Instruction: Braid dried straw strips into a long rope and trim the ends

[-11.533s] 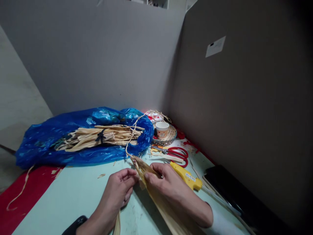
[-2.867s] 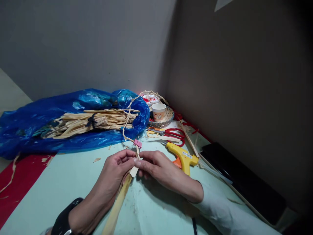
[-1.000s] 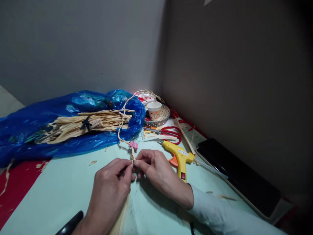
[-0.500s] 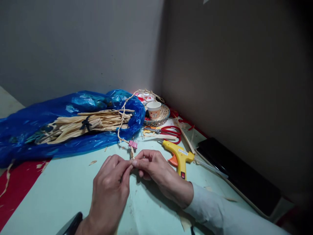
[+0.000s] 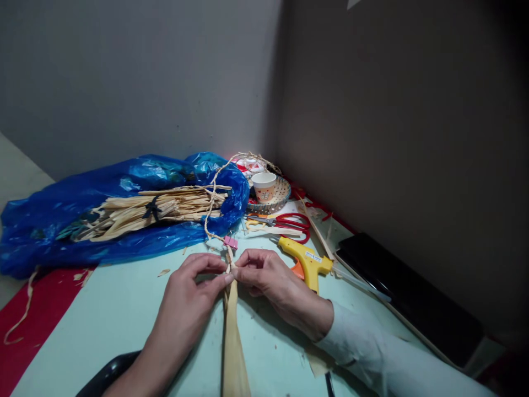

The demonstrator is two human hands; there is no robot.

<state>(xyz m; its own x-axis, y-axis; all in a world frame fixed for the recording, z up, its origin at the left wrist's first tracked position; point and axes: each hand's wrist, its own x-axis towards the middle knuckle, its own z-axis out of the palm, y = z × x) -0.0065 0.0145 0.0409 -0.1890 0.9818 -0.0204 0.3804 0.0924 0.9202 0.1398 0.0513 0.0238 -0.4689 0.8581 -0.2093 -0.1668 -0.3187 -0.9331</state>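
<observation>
My left hand [image 5: 192, 292] and my right hand [image 5: 281, 286] meet at the middle of the table, each pinching a braided cord of dried straw strips. From the fingers a wide pale strip [image 5: 235, 347] hangs down toward me, with a narrower one partly hidden beside it. Beyond the fingers the finished length of straw cord [image 5: 210, 204] curves up past a pink clip [image 5: 230, 242] and over a blue bag. The clip grips something at the cord just ahead of my fingertips. A yellow glue gun [image 5: 309, 262] lies right behind my right hand.
A bundle of dried strips [image 5: 165, 207] lies on the blue plastic bag [image 5: 103, 184]. Farther back are red-handled scissors [image 5: 295, 221] and a paper cup [image 5: 263, 186] in a woven basket [image 5: 284, 190]. A black flat object [image 5: 405, 298] lines the right wall.
My left hand has turned, so its thumb and fingers face the cord from the left. The wide strip now shows below my hands. The view has shifted slightly.
</observation>
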